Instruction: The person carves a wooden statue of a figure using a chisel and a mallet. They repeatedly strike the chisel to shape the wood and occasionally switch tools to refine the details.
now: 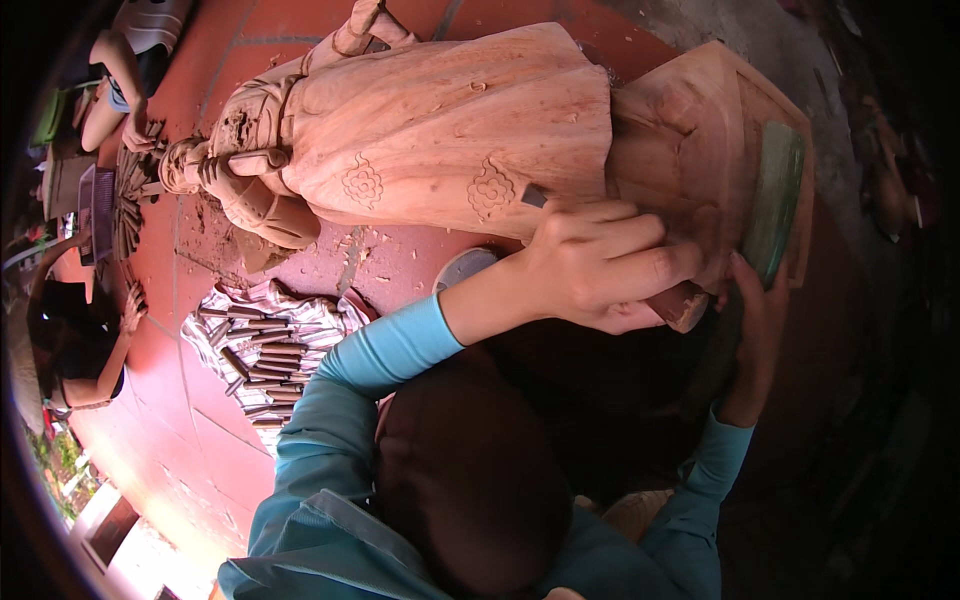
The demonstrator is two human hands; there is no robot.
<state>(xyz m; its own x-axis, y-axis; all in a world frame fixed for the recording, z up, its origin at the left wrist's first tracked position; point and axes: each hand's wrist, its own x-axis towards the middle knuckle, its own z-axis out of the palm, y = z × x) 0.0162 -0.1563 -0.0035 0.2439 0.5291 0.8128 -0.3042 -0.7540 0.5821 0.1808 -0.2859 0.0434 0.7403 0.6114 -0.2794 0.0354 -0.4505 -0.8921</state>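
A carved wooden statue [450, 120] of a robed figure lies on its side, its head at the left and its base [680, 130] at the right. My left hand [605, 260] is closed around a carving chisel [535, 195]. The chisel's dark flat metal end shows against the robe's lower edge, and its brown butt end shows below my fingers. My right hand [755, 305] grips the lower end of a green cylindrical striker [775, 195], which stands up in front of the statue's base, apart from the chisel.
Several dark-handled chisels [265, 360] lie on a striped cloth [205, 330] at the left. Wood chips litter the red tiled floor [190, 400]. Two other people sit at the far left, near more tools [130, 200] and a purple basket [97, 200]. A dark rounded shape [470, 480] fills the space between my arms.
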